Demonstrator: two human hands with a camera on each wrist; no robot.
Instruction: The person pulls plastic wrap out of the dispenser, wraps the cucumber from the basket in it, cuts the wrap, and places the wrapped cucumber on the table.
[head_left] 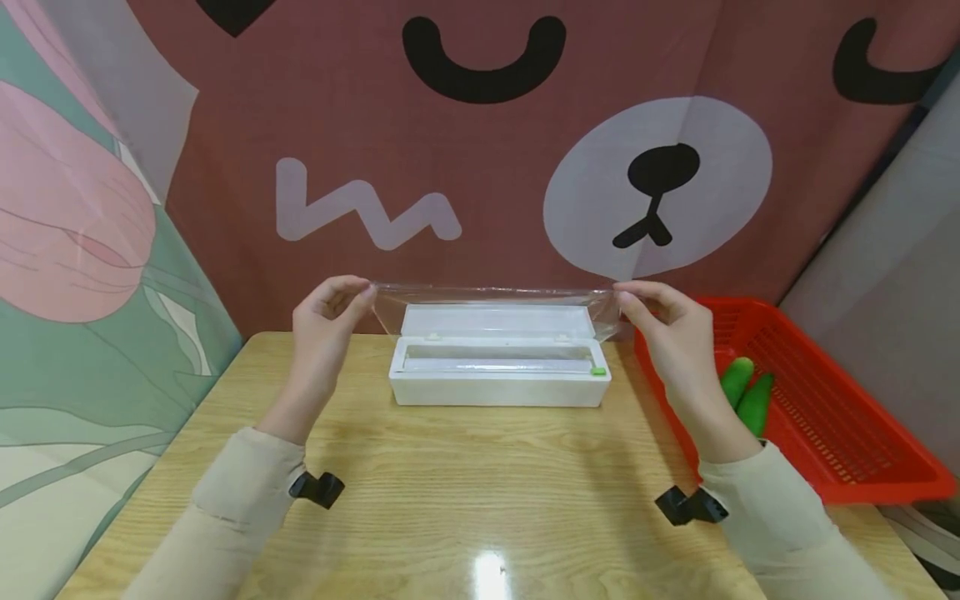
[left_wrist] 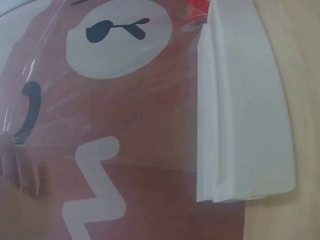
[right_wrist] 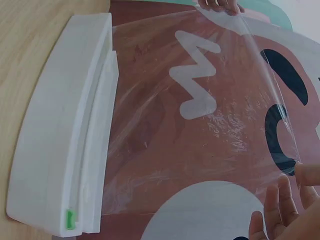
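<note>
A clear sheet of plastic wrap stretches up from a white wrap dispenser box on the table. My left hand pinches the sheet's upper left corner between thumb and forefinger. At the other corner, my right hand pinches the film the same way. The dispenser's lid stands raised at the back, and a roll of film lies inside. A small green slider sits at the box's right end. In the right wrist view the film spreads between both hands, slightly wrinkled.
A red plastic basket stands at the right of the wooden table, holding green cucumber-like vegetables, partly hidden by my right arm. Behind the table hangs a curtain printed with a bear face.
</note>
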